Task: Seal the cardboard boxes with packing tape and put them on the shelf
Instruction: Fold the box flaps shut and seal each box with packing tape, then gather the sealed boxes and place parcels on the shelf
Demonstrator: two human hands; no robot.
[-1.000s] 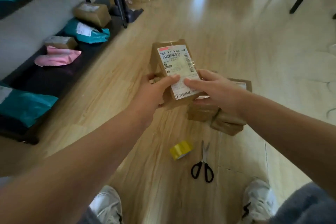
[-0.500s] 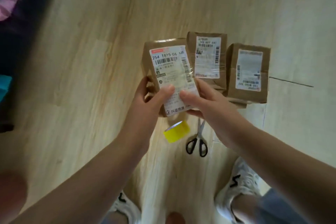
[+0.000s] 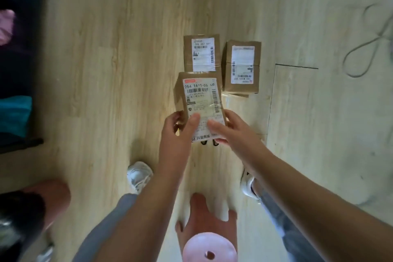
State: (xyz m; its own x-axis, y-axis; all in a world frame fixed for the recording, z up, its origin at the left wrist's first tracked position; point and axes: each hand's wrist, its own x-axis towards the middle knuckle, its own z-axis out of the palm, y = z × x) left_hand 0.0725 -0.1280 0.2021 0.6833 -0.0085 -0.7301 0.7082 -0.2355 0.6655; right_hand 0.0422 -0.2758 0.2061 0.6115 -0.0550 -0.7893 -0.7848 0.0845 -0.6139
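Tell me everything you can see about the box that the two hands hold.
The held box is brown cardboard, with a white shipping label reading "254" under glossy clear tape. It is held above the wooden floor, label facing the camera. The left hand grips its lower left edge, thumb on the label; the right hand grips the lower right.

both hands (image 3: pixel 209 132) gripping labelled box (image 3: pixel 198 100), wooden floor (image 3: pixel 119 70)

The held box (image 3: pixel 200 100) is between the left hand (image 3: pixel 178 134) and the right hand (image 3: pixel 231 132). On the floor (image 3: pixel 106 112), just past it, lies the far box (image 3: pixel 201 53). The side box (image 3: pixel 241 68) lies right of that. The shelf (image 3: pixel 19 59) is at the left.
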